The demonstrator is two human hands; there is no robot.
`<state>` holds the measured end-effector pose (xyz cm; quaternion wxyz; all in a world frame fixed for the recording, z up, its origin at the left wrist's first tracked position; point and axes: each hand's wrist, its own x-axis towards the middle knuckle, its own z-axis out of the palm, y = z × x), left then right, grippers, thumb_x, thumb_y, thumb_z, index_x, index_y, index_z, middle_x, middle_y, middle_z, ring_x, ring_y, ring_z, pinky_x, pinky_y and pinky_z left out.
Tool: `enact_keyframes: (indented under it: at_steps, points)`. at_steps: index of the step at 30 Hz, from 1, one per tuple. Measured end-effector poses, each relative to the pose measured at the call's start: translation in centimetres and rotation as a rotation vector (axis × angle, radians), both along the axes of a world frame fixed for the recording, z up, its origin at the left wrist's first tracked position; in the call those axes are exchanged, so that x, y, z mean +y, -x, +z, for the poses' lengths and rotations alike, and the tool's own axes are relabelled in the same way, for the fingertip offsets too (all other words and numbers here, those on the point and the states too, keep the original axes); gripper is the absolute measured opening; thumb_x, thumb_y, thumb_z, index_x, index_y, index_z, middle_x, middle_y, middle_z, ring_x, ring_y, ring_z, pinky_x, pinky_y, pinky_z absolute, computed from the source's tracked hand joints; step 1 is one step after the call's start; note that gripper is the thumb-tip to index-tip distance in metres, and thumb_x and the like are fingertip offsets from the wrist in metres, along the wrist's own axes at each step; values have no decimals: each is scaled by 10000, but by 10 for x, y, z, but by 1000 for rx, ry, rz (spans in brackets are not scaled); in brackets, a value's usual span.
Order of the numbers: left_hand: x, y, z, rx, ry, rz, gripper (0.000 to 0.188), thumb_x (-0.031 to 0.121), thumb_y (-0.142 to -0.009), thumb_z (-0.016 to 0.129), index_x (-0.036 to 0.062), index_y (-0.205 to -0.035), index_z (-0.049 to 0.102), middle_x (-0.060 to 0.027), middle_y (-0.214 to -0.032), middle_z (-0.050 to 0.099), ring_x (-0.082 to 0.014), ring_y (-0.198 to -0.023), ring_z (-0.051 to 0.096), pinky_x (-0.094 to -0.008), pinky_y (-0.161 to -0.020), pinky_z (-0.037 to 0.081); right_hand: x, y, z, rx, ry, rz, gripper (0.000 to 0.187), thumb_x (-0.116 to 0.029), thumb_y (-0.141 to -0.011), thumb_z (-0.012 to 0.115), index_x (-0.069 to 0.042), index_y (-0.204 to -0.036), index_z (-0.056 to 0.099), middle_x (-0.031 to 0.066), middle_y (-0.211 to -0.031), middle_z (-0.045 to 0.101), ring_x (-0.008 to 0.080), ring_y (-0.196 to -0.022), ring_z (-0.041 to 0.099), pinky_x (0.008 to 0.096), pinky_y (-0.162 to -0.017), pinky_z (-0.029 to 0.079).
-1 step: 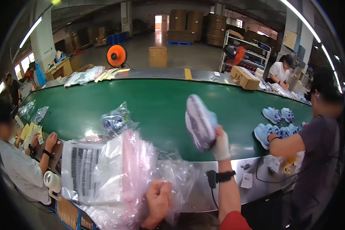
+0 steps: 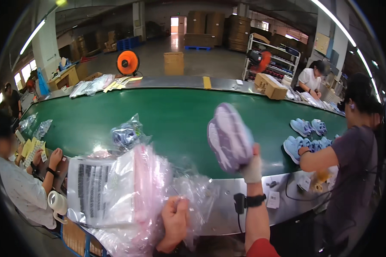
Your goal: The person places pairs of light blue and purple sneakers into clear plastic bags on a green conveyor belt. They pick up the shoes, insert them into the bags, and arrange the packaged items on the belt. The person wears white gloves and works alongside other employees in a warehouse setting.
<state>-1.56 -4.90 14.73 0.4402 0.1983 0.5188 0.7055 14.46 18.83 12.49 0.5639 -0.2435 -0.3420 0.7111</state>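
Note:
My right hand point(image 2: 251, 165), in a pale glove that leaves fingertips bare, holds up a pair of sneakers point(image 2: 230, 139) above the green belt. Their lavender and white soles face me, slightly blurred. Low in the middle, my left hand point(image 2: 176, 219) is closed, thumb against fingers, on a clear plastic bag point(image 2: 195, 188). Left of that hand lies a thick stack of clear bags point(image 2: 111, 184) with dark print and a pinkish folded edge. Just beyond the stack, bagged bluish shoes point(image 2: 126, 136) rest on the belt.
The green conveyor belt point(image 2: 171, 111) runs across, with a metal ledge point(image 2: 227, 205) on my side. At right, a co-worker point(image 2: 351, 150) handles light-blue shoes point(image 2: 292, 147); another co-worker point(image 2: 25, 184) sits at left. A white tag point(image 2: 273, 199) lies on the ledge. Far side: cardboard box point(image 2: 270, 85), orange fan point(image 2: 128, 62).
The sneakers in my right hand have shifted a little to the right and turned, so more of their soles shows. My left hand stays closed on the bag.

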Motion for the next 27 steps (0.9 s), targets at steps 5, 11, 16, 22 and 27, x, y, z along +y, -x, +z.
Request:
enact_keyframes:
  at_steps: [5, 11, 16, 22, 27]
  points:
    - [25, -14, 19, 4, -134, -29, 125, 200, -967, 530, 83, -927, 551, 71, -514, 377, -26, -377, 326, -221, -321, 248, -99, -107, -23, 13, -218, -93, 456, -393, -884, 548, -23, -1149, 581, 93, -1060, 631, 179, -913, 608, 318, -766, 516]
    - [36, -35, 31, 333, -259, -196, 43, 142, -928, 577, 105, -906, 576, 69, -521, 395, -9, -444, 350, -228, -379, 273, -140, -82, 3, -1068, -1379, -124, 235, -316, -782, 704, -95, -860, 679, 108, -807, 604, 262, -714, 602, 339, -627, 501]
    - [63, -55, 32, 938, -173, -286, 148, 164, -909, 581, 18, -903, 604, -53, -591, 502, -71, -553, 428, -280, -489, 353, -173, -41, 36, -1510, -1329, 13, 296, -395, -747, 665, -103, -786, 695, 120, -827, 628, 298, -808, 602, 414, -740, 483]
    - [95, -72, 57, 1250, -259, -598, 173, 178, -910, 545, 20, -945, 607, -175, -672, 571, -220, -579, 513, -353, -585, 445, -168, -37, 60, -1427, -1685, 256, 237, -321, -748, 646, -93, -778, 701, 95, -852, 632, 269, -836, 603, 399, -761, 459]
    - [84, -77, 52, 1165, -263, -775, 164, 153, -900, 540, 37, -981, 622, -226, -741, 609, -309, -628, 552, -386, -643, 479, -163, -31, -20, -1151, -1550, 88, 260, -342, -722, 662, -85, -750, 691, 101, -884, 634, 290, -848, 610, 419, -770, 465]
